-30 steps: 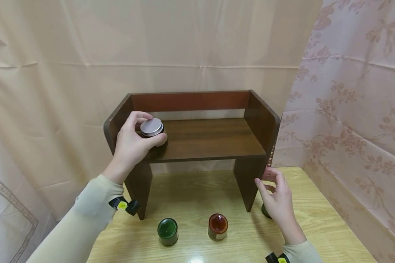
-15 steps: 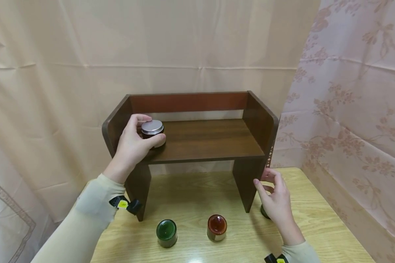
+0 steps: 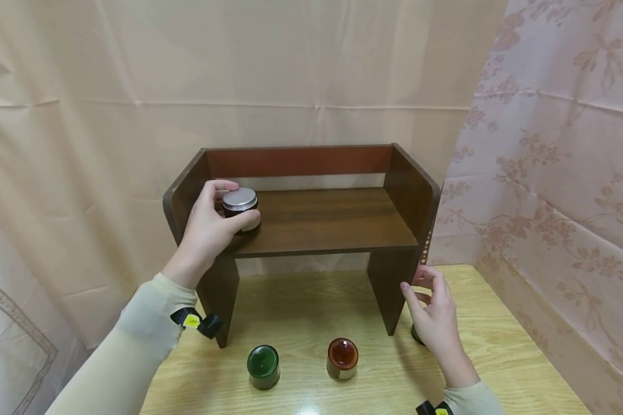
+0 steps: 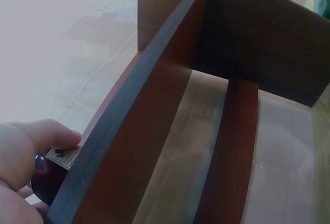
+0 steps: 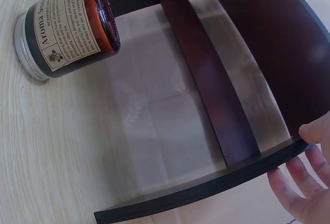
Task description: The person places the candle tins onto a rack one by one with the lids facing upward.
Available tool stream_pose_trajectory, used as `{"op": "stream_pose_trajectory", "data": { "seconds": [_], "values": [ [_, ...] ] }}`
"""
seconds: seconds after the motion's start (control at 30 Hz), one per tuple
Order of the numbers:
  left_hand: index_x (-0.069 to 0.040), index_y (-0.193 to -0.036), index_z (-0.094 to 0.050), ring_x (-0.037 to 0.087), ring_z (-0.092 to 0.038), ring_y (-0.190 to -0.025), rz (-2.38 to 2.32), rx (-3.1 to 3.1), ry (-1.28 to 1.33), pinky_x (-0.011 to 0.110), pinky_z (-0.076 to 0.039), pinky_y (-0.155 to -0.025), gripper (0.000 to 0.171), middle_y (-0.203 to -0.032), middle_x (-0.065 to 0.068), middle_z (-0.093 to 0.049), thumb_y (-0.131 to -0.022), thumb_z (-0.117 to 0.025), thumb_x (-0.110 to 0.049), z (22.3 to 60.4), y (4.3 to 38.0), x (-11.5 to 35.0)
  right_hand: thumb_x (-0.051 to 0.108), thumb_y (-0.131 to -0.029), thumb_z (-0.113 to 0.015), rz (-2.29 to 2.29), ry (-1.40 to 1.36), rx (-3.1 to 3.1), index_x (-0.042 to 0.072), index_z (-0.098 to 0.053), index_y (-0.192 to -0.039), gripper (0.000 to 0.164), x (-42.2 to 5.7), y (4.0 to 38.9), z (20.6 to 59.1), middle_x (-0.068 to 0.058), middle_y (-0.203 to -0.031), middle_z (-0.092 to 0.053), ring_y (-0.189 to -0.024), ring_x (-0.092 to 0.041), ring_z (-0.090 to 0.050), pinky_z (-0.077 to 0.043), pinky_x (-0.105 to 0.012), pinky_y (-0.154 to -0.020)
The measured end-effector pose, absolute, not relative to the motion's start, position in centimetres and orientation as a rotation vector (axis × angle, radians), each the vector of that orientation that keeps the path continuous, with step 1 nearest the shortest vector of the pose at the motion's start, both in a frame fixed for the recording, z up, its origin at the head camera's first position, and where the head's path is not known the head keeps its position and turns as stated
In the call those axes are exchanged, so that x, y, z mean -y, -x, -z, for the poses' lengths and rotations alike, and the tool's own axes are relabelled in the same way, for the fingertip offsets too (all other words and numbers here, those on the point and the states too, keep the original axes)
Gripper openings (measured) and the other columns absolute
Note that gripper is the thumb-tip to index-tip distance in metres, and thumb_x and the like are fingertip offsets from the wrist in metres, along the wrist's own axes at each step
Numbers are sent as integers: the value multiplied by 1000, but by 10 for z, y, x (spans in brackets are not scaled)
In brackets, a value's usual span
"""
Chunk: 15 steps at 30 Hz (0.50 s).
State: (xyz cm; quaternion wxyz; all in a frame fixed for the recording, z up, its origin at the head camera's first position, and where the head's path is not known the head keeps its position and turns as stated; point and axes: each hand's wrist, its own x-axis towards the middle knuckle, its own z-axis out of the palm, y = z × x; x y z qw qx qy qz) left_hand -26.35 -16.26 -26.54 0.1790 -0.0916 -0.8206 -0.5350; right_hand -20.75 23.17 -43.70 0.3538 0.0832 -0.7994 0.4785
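My left hand (image 3: pixel 203 233) grips a dark scented candle jar (image 3: pixel 240 199) with a silver lid, thumb in front and fingers behind. The jar stands upright at the left end of the brown wooden shelf (image 3: pixel 332 222). Part of its pale label shows under my thumb in the left wrist view, beyond the shelf board. On the other side, my right hand (image 3: pixel 437 314) pinches the front edge of the shelf's right side panel (image 3: pixel 394 288), below the board. In the right wrist view its thumb lies on one face of that panel and the fingers on the other.
A green candle jar (image 3: pixel 263 366) and a red-brown candle jar (image 3: pixel 342 358) stand lid-down on the wooden table (image 3: pixel 301 305) before the shelf. Behind my right hand a dark round thing (image 3: pixel 417 334) partly shows. Beige curtains (image 3: pixel 301 69) hang close behind.
The jar's lid was slightly tilted a second ago and is now level, with the left hand still around it. The right hand holds the panel as before.
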Motion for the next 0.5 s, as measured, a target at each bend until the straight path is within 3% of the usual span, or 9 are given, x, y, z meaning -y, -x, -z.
{"op": "stream_pose_trajectory", "data": {
  "seconds": [0.3,0.5],
  "values": [
    [-14,-135,-45,21,-54,-108,1509,2332,255,28,-52,-80,69,-128,10,-50,-81,-86,-26,266,263,163,-13,-86,-71,-1211,-207,2058,-9,-52,-123,42,-215,190,412,-19,-103,-59,-97,-14,-59,-51,-6,-77],
    [-14,-135,-45,22,-55,-109,1497,2326,254,28,-53,-79,69,-128,11,-49,-81,-86,-26,267,265,163,-9,-88,-72,-1214,-212,2063,-5,-53,-126,44,-223,200,425,-15,-106,-60,-100,-7,-57,-50,-5,-78]
  ]
}}
